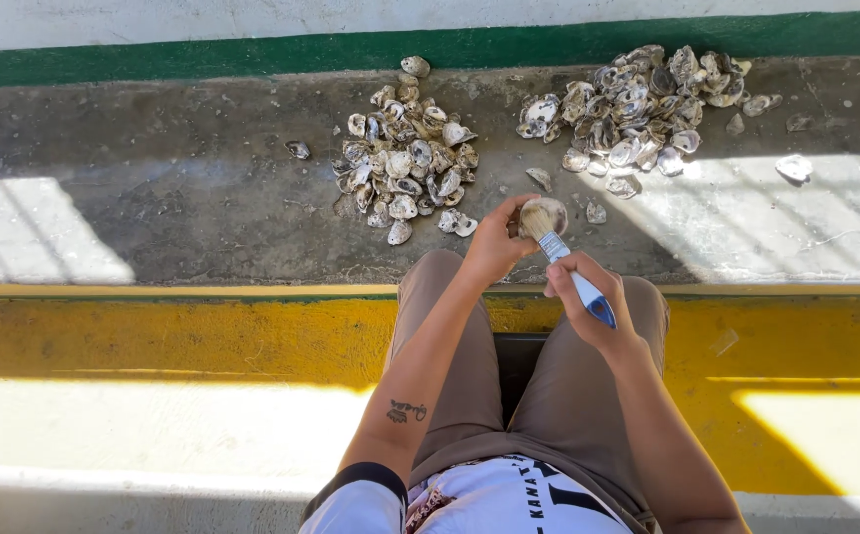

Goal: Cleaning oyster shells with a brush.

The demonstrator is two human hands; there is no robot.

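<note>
My left hand (496, 240) grips a pale oyster shell (552, 211) held up over my knees. In my right hand (588, 297) is a small paintbrush (560, 253) with a blue-and-white handle, and its bristles press against the shell. Both hands hover just in front of the concrete floor (183, 198), close to a pile of oyster shells (405, 158) ahead of me on the left. A second, larger pile of shells (638, 104) lies further back on the right.
I sit with my knees in tan trousers (559, 396) over a yellow-painted step (203, 336). A green stripe (252, 54) runs along the wall base beyond the shells. A few stray shells (794, 166) lie apart on the concrete.
</note>
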